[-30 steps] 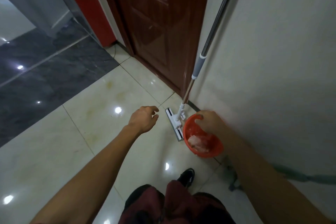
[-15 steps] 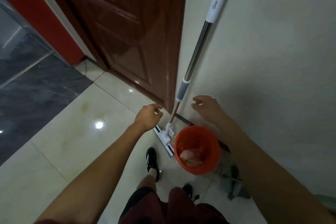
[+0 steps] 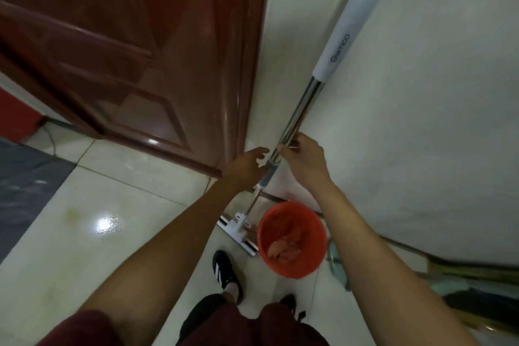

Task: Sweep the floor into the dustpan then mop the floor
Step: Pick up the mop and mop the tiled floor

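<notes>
cream wall [image 3: 421,149] props the mop [image 3: 297,121], pole slanting up-right; right hand [image 3: 304,154] pinches its steel shaft, left hand [image 3: 247,167] spread just beside, not yet gripping.

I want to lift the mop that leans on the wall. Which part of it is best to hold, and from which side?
Grip the bare metal shaft of the mop, just above the grey collar, coming from the room side. The pole leans against the wall, so only its front is free. The right hand already reaches it there; the left hand is beside the collar.
</notes>
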Demonstrator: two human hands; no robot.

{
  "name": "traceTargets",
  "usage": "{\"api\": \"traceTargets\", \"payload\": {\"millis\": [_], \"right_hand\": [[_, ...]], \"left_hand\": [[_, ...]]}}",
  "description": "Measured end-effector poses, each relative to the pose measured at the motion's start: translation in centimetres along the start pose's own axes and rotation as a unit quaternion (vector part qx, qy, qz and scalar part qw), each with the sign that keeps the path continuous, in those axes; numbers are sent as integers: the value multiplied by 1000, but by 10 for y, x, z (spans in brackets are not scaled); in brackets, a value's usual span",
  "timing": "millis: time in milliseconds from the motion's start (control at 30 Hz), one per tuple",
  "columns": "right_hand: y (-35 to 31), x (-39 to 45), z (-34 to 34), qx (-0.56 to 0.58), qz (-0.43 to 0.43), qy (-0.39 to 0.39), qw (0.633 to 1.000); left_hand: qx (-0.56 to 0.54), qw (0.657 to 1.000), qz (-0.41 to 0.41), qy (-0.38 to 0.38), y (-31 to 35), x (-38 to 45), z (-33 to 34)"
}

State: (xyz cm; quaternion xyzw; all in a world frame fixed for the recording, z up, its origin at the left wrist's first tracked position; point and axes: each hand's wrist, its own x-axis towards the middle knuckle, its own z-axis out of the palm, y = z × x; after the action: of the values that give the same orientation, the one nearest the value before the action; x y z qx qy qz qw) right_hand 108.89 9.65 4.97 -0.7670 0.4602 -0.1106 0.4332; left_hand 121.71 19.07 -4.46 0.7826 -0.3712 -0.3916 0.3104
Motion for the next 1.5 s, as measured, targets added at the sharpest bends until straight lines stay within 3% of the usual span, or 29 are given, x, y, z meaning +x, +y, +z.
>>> {"api": "traceTargets", "payload": {"millis": [367,700,867,1300,1400,1500], "right_hand": [[6,-51,-1,16,-71,-28,997],[31,-176,-9,12,-138,-114,984],[48,-242,-7,19,-125,-146,981],[87,-399,25,-5,-123,-165,978],[96,-441,39,-57,-93,-182,977],[102,-489,46,-9,-53,-185,981]], "left_hand": [[7,999,23,32,-1,-56,19],[-3,994,1,110,-6,-191,73],[-49,988,-33,144,-10,-260,106],[-56,986,-1,157,-74,-392,160],[-53,986,21,156,-98,-426,174],[-77,985,22,151,-120,-454,195]]}}
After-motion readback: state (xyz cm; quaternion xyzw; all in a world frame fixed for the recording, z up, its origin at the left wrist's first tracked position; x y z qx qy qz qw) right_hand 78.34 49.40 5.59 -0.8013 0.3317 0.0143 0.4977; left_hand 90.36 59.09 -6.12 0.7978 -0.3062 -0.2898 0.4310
